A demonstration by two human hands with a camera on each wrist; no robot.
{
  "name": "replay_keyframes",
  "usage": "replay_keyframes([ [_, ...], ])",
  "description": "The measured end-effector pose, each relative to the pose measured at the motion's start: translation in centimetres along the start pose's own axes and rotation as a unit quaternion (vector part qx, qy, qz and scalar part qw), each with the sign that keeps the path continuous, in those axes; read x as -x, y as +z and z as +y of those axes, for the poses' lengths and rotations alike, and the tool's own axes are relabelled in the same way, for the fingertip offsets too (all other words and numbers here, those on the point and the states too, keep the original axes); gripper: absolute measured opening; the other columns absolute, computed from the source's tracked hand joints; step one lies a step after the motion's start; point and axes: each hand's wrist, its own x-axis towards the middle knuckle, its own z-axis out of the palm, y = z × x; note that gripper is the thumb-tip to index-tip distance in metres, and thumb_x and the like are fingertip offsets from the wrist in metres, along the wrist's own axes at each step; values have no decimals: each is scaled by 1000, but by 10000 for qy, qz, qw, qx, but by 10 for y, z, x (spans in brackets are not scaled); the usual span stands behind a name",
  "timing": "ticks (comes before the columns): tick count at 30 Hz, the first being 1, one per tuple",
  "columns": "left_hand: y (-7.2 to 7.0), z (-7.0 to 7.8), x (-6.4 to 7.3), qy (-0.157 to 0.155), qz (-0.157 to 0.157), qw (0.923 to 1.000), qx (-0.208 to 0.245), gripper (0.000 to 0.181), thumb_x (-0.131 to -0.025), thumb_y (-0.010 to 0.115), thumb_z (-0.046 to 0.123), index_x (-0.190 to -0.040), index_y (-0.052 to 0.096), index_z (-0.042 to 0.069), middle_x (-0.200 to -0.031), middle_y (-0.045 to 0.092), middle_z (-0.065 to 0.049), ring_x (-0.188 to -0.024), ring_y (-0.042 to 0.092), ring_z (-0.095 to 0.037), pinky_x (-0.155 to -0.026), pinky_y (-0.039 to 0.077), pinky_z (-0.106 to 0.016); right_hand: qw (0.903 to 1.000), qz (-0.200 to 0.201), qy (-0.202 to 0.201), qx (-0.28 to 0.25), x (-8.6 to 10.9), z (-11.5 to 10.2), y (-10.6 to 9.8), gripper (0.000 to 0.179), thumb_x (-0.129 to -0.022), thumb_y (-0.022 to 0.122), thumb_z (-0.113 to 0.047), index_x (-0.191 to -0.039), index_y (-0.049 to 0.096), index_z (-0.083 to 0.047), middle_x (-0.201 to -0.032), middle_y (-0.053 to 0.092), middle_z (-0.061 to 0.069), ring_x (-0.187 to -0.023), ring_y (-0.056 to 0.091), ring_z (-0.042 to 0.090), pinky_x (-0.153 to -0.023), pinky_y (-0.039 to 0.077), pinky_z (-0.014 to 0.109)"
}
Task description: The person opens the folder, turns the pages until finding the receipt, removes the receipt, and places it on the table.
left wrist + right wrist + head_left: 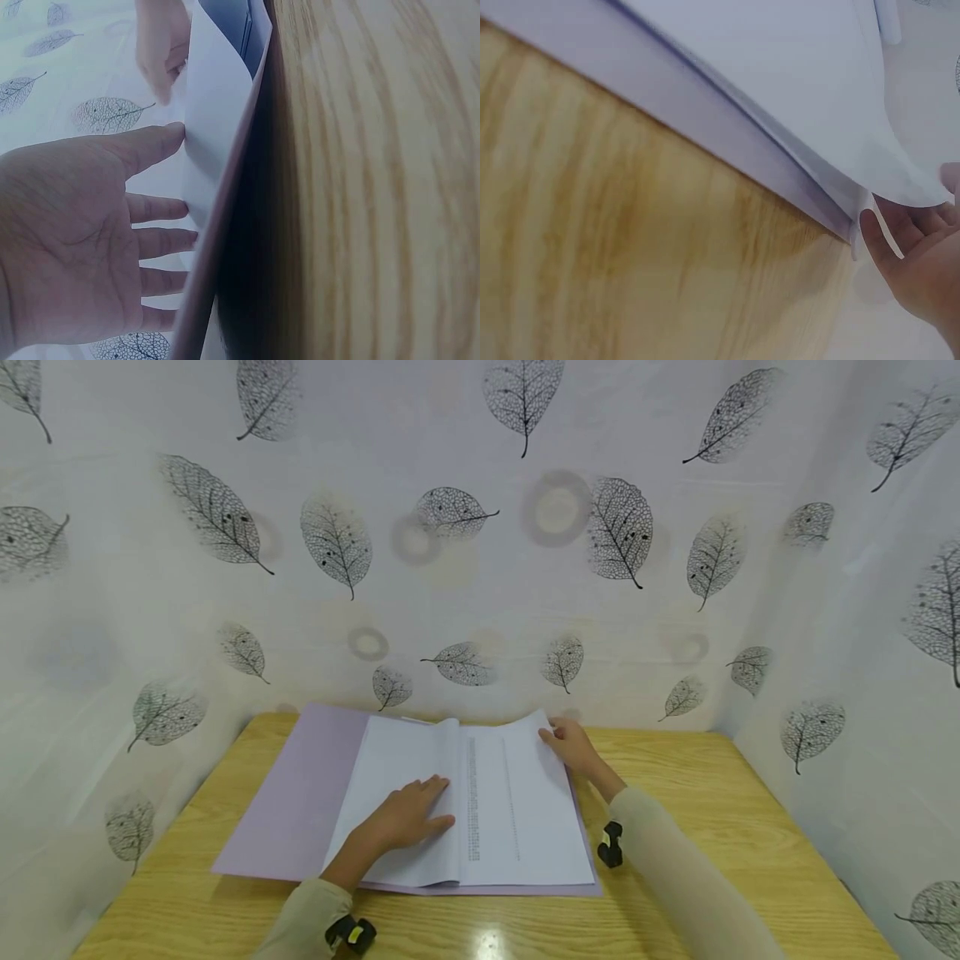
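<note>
A lilac folder (300,802) lies spread on the table, with a stack of white paper inside. Its left-hand pages (375,752) are blank on the side facing up, and the right-hand page (551,818) carries narrow columns of small print. My left hand (405,817) rests on the left-hand pages near the fold, fingers straight and spread. At the upper right corner my right hand (573,747) pinches the printed page. That corner (907,184) curves up from the sheets below in the right wrist view, with fingers under it and the thumb at its edge.
The wooden table (675,785) extends on both sides of the folder and in front of it. A pale curtain (465,610) with dark leaf prints hangs behind the table and along its sides. Each wrist wears a small black device (611,845).
</note>
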Motion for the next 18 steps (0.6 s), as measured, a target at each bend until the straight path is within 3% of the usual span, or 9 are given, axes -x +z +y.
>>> replay_keyframes([
  [2,1,0,0,9,3,10000,-10,71,-98,66,41,-154,43,4,-159,43,-19,-145,41,-45,-119,35,-62,9998,61,-17,-182,2,1,0,41,-108,52,-21,-122,62,17,-109,65,34,-97,63,33,-83,56,39],
  [5,1,-1,0,28,13,10000,-27,71,-98,66,42,-154,43,5,-159,43,-19,-145,42,-45,-119,36,-61,9977,-112,83,-668,6,1,-3,48,-111,42,-28,-104,63,14,-85,57,22,-83,55,24,-75,51,33],
  [7,1,-1,0,36,13,10000,-12,71,-98,66,41,-154,43,4,-159,44,-19,-145,42,-45,-119,36,-61,9944,-244,207,-1007,9,1,-6,47,-112,39,-30,-98,63,8,-83,59,10,-81,56,17,-74,53,29],
  [9,1,-1,0,45,13,10000,-4,71,-98,66,41,-154,43,4,-158,44,-19,-145,42,-45,-119,36,-61,9889,-499,390,-1347,13,0,-9,46,-113,35,-32,-89,57,1,-75,47,1,-72,48,14,-67,48,26],
  [12,1,-1,0,48,3,10000,-7,71,-98,66,41,-154,43,4,-159,43,-19,-145,42,-45,-119,36,-61,9845,-758,507,-1501,20,-2,-13,45,-112,37,-31,-82,55,-4,-75,52,-2,-71,52,13,-67,51,24],
  [18,1,-1,0,4,-22,10000,-11,71,-99,65,42,-155,41,5,-160,42,-19,-146,40,-45,-120,35,-61,9790,-1084,658,-1599,30,-3,-20,39,-110,45,-35,-83,59,-10,-82,55,-2,-78,54,14,-77,54,25],
])
